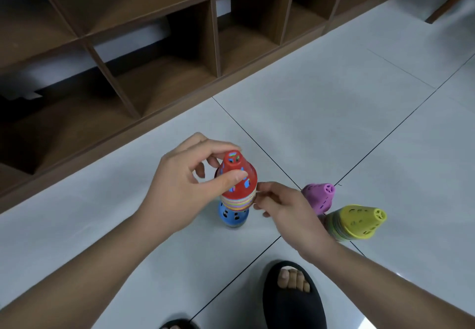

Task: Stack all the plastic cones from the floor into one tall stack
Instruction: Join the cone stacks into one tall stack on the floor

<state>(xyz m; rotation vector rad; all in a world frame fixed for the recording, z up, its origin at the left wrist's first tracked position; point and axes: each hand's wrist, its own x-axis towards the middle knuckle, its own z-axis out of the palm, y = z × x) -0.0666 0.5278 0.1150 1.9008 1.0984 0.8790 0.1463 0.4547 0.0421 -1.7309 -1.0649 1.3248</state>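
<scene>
thumb and fingers of the left hand (pixel 177 190) pinch the red cone (pixel 237 177) near its tip. it caps a nested pile (pixel 237 201) of multicoloured cones whose rims show as a tight band. curled fingers of the right hand (pixel 285 210) meet that band from the side; whether they grip it or merely steady it cannot be told. the pile sits over a blue cone (pixel 232 217) on the tiled floor (pixel 334 123), though it is unclear if it is fully seated. just beyond the right hand stand a purple cone (pixel 320 196) and a yellow-topped pile (pixel 359 222), not yet added. a wooden cubby shelf (pixel 154 46) runs behind, and a foot in a black sandal (pixel 293 300) shows below. the likely risk is that an off-centre push tips the tall pile off its blue base. the right wrist, close to the purple cone, could also knock it over.
</scene>
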